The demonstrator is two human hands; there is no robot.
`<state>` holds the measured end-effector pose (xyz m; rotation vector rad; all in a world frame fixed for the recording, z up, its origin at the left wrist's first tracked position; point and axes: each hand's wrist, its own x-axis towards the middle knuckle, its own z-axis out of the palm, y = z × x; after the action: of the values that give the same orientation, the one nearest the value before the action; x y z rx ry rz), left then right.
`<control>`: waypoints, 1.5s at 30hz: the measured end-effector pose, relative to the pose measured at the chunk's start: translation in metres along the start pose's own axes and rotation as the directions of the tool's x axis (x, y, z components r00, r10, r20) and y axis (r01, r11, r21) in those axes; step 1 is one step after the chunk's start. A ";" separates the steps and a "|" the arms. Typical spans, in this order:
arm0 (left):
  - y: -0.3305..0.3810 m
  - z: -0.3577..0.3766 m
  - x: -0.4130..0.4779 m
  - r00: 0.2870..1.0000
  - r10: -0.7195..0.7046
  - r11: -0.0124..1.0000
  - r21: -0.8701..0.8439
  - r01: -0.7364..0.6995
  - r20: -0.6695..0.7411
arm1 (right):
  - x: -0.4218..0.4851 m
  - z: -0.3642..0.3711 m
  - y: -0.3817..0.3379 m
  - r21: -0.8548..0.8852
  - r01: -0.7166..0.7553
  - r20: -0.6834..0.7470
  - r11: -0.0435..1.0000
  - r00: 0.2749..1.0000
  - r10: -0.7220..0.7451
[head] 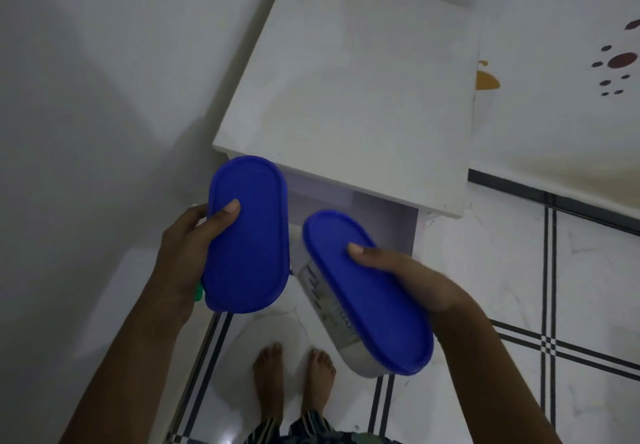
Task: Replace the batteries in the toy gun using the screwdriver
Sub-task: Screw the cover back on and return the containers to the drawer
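A: What is lying open around the white table (349,72)?

B: Its top is sitting bare, so a hand could be passing over any part of it.

A: And what is blocking the way?

B: Just short of the table's near edge, the left container (247,235) and the right container (367,291) are hanging side by side in the left hand (188,253) and right hand (405,279), with a narrow gap between them. Left of the table, the wall (86,97) is closing that side.

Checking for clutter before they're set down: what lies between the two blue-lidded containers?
Nothing is held there. In the head view, the gap between the left container and the right container shows only the table's underside and floor tiles below.
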<state>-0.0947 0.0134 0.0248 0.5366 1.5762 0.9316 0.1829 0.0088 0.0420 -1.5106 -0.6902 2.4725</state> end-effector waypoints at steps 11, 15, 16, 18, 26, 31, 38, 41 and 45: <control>-0.002 0.028 0.024 0.962 -0.236 0.970 0.089 0.225 0.138 | 0.032 -0.019 0.004 0.262 0.235 -0.429 0.936 0.897 -0.105; -0.007 0.039 0.041 0.952 -0.258 0.962 0.134 0.237 0.165 | 0.047 -0.027 0.016 0.289 0.285 -0.560 0.914 0.825 -0.080; -0.009 0.042 0.045 0.947 -0.268 0.959 0.139 0.245 0.175 | 0.049 -0.028 0.018 0.284 0.307 -0.585 0.908 0.806 -0.090; -0.014 0.049 0.054 0.943 -0.276 0.956 0.154 0.249 0.185 | 0.055 -0.031 0.023 0.251 0.343 -0.636 0.905 0.763 -0.113; -0.038 0.078 0.086 0.949 -0.171 0.937 0.342 0.074 0.264 | 0.085 -0.031 0.032 0.123 0.431 -0.786 0.894 0.592 -0.178; -0.050 0.079 0.097 0.957 -0.128 0.884 0.467 -0.009 0.261 | 0.100 -0.031 0.033 -0.050 0.385 -0.816 0.922 0.517 -0.260; -0.067 0.072 0.107 0.984 -0.113 0.857 0.514 0.026 0.138 | 0.107 -0.036 0.040 -0.287 0.247 -0.796 0.926 0.476 -0.373; -0.067 0.069 0.111 0.999 0.002 0.793 0.609 -0.034 0.053 | 0.103 -0.037 0.039 -0.384 0.166 -0.791 0.909 0.448 -0.416; -0.072 0.069 0.112 0.999 0.026 0.695 0.718 -0.035 0.024 | 0.090 -0.019 0.052 -0.518 0.082 -0.770 0.852 0.388 -0.506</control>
<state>-0.0428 0.0765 -0.1004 1.1182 1.9079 0.2782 0.1618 0.0018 -0.0607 -2.2370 -1.1086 0.9415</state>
